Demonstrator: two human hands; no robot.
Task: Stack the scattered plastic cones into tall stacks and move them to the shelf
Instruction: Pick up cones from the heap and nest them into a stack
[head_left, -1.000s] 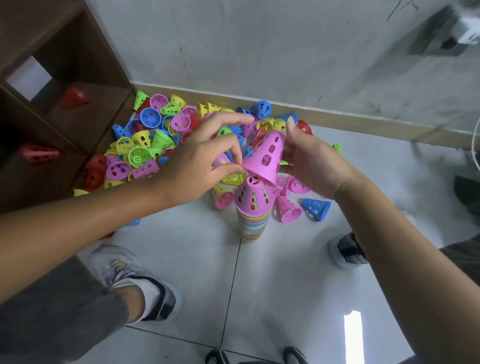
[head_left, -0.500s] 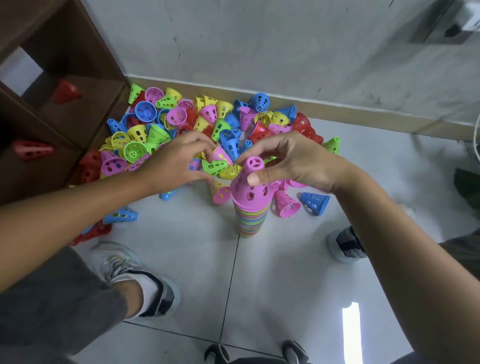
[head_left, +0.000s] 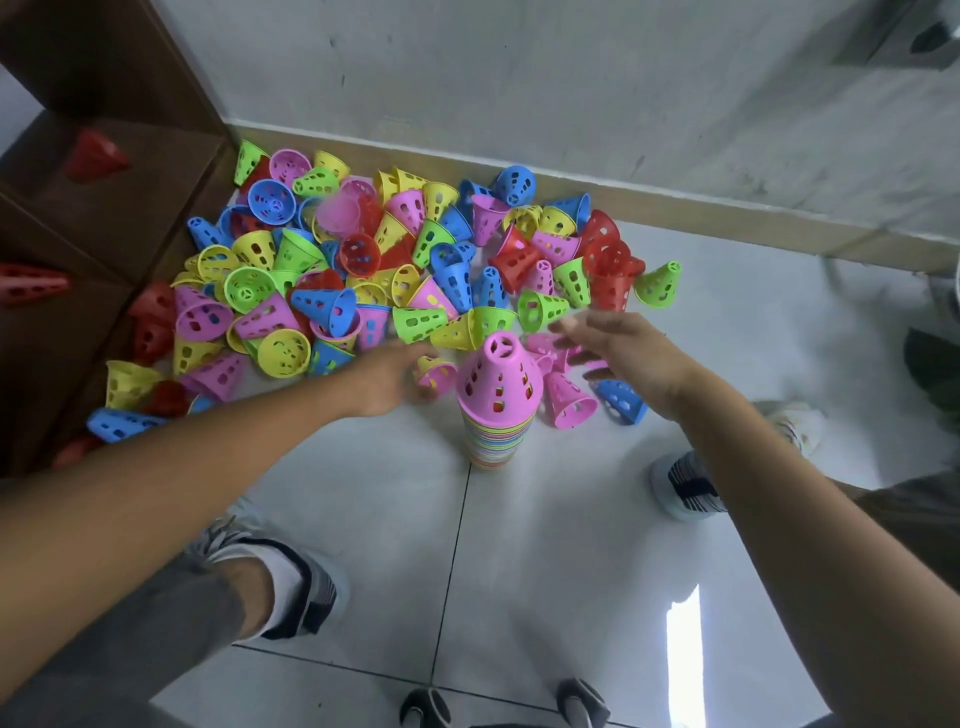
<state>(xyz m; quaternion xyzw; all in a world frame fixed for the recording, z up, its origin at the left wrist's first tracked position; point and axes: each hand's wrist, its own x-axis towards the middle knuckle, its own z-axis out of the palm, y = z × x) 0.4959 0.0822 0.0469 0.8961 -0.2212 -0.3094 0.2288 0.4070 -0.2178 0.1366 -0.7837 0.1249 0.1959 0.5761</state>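
The stack (head_left: 497, 415) stands upright on the floor (head_left: 363, 519), capped by a pink cone (head_left: 500, 376) seated square on top. All positions below are given from this stack.

The left hand (head_left: 387, 382) lies just left of the stack, low to the floor, reaching at a small pink cone (head_left: 436, 375) lying on its side. Its fingers are hidden behind the knuckles, so I cannot tell whether they have closed on it. The right hand (head_left: 626, 353) hovers right of the stack with fingers spread wide, holding nothing, above several loose pink cones (head_left: 569, 400) and a blue cone (head_left: 621, 401).

The main pile (head_left: 395, 270) of scattered cones lies beyond the stack toward the wall. The shelf (head_left: 104, 171) stands far left, with a few red cones (head_left: 93, 156) already on it.

Judgement: the step in hand is picking the next cones. To do it well, take each cone by its wide rim, turn its narrow end up, and lower it straight over the top. Keep both wrists clear of the stack, which looks tall enough to tip if knocked.
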